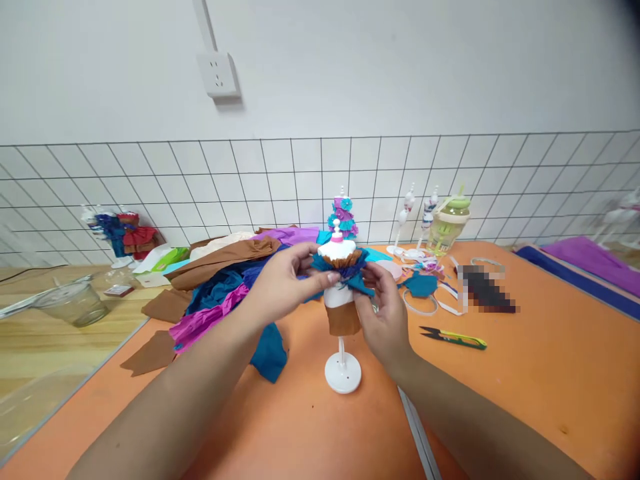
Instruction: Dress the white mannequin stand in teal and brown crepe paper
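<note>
A small white mannequin on a round stand (343, 373) stands upright at the middle of the orange table. Brown paper (344, 320) wraps its lower body, and a brown pleated ruffle (341, 260) circles its upper part. Around that ruffle lies teal crepe paper (361, 283). My left hand (287, 277) pinches the teal paper at the mannequin's left side, thumb across its front. On the right side, my right hand (384, 307) has its fingers closed on the teal paper's edge. Part of the mannequin's middle is hidden by the paper.
Crumpled coloured paper (220, 280) is piled at the left, with a loose teal piece (271, 353) nearer. Yellow-green snips (454, 338) lie right of my right hand. Behind are a decorated mannequin (343, 217) and a green-lidded bottle (449, 227). A glass bowl (75, 303) stands far left.
</note>
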